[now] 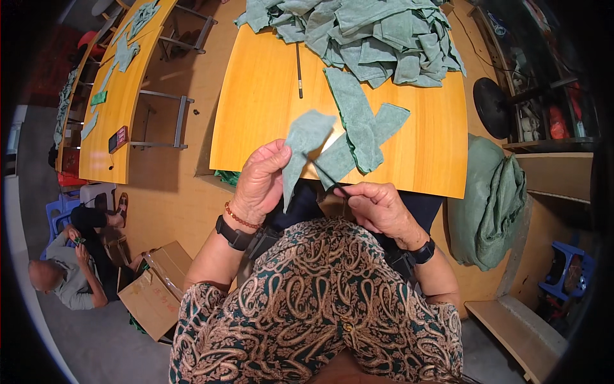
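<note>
- Left hand (pixel 261 179), head view: thumb and fingers pinching a green cloth piece (pixel 308 131), raised above the table's near edge.
- Right hand (pixel 382 208): thumb and fingers pinching a thin dark stick (pixel 331 182), far tip at the held cloth; can't tell if touching.
- Table (pixel 256 109): two green strips (pixel 358 121) crossed just beyond the hands; black rod (pixel 299 77) near the green cloth pile (pixel 390 41) at the far end.

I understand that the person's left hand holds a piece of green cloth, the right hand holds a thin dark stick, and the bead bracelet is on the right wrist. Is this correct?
Not quite: the bead bracelet is on the left wrist, as the head view shows. The left hand does hold green cloth, and the right hand the thin dark stick.
</note>
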Motion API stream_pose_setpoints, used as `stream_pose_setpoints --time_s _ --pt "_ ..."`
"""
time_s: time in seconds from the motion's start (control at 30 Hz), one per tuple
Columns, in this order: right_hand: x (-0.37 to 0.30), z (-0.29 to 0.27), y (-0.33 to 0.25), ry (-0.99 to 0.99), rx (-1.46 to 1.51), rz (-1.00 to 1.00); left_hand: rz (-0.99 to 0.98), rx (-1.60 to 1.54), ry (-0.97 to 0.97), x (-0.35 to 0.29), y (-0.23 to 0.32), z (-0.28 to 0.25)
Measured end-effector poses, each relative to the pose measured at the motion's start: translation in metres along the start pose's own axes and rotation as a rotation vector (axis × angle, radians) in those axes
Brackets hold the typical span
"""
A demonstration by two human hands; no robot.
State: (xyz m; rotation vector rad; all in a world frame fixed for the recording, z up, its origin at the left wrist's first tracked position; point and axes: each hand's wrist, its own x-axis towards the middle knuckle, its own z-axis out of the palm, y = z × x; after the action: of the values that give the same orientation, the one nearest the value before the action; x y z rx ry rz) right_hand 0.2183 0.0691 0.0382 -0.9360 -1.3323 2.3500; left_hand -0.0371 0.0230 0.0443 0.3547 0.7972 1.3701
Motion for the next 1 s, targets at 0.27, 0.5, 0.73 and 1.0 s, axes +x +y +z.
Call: stream_pose_setpoints --time_s 0.27,0.5,0.73,1.0 --pt "0.043 0.027 -0.027 0.146 0.299 -0.216 -0.041 -0.067 -0.140 0.004 -0.010 0.030" --pt "0.066 0.046 -0.038 0.183 0.204 -0.298 0.163 0.265 0.020 0.001 -0.015 0.022" --pt "0.057 0.041 -0.032 0.267 0.046 -0.253 0.167 0.281 -0.030 -0.001 -0.018 0.015" --pt "0.062 0.027 -0.049 0.051 0.091 -0.153 -0.153 -0.171 -0.167 0.004 -0.004 0.025"
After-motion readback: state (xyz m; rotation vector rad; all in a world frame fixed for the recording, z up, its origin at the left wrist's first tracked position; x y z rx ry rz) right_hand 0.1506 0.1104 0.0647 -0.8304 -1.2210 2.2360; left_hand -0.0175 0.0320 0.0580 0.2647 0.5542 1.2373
